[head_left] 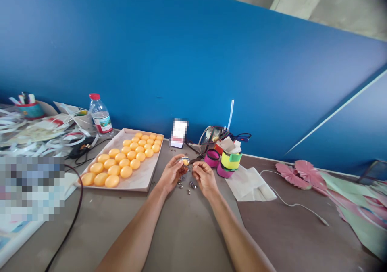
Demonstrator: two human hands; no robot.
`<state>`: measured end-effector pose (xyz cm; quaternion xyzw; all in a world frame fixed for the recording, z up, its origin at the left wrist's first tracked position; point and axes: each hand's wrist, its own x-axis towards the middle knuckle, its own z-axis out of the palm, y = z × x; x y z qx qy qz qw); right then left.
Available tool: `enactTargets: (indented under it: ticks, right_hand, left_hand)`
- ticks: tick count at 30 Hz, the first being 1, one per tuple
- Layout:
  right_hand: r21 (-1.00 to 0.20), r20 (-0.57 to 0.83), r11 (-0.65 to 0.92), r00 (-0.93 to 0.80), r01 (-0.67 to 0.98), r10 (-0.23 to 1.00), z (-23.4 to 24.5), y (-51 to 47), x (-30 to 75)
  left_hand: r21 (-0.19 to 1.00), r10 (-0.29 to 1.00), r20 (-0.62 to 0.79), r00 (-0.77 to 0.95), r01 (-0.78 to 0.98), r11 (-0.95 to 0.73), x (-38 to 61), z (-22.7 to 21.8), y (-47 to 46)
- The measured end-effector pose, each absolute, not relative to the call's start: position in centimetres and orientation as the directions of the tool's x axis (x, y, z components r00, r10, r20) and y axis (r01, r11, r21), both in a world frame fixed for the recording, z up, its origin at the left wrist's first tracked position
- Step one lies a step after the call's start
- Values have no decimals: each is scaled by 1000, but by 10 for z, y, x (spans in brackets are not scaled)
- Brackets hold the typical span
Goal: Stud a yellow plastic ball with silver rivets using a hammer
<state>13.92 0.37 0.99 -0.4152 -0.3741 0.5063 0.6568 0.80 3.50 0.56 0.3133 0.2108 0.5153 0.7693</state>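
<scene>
My left hand (173, 172) pinches a small yellow-and-silver round piece (185, 160) above the brown table. My right hand (204, 176) is curled close beside it, fingertips near the same piece; whether it grips anything is unclear. Under both hands lies a scatter of small silver metal bits (188, 184). To the left a flat cardboard tray (142, 179) carries several rows of yellow dome-shaped halves (126, 159).
A water bottle (100, 116) stands behind the tray. Pink and yellow tape rolls (227, 162) sit right of my hands, with white paper (249, 183), a white cable (298, 205) and pink paper fans (300, 174) beyond. Paper strips and a black cord (77, 207) clutter the left side.
</scene>
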Motion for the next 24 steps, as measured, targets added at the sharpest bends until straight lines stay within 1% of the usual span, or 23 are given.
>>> enactTargets:
  ticks: [4,11,15,19,24]
  right_hand:
    - [-916,78,138,171,-377,982,10,2,137]
    - [-895,99,175,201,-410,975,9,3,138]
    - [-898,68,124,145,-422,987,10,2,137]
    - [-912,65,124,159,-392,985,10,1,135]
    - [-942,99,155,192,-299,976,6,2,134]
  left_hand:
    - [700,924,-11,382,-657,280,9,6,35]
    - [704,925,-10,379,-655,276,9,5,35]
    - [704,923,13,384,-659,264,9,5,35]
    - [714,916,42,399,-653,252,9,4,35]
    - [724,915,42,402,-643,249,10,3,34]
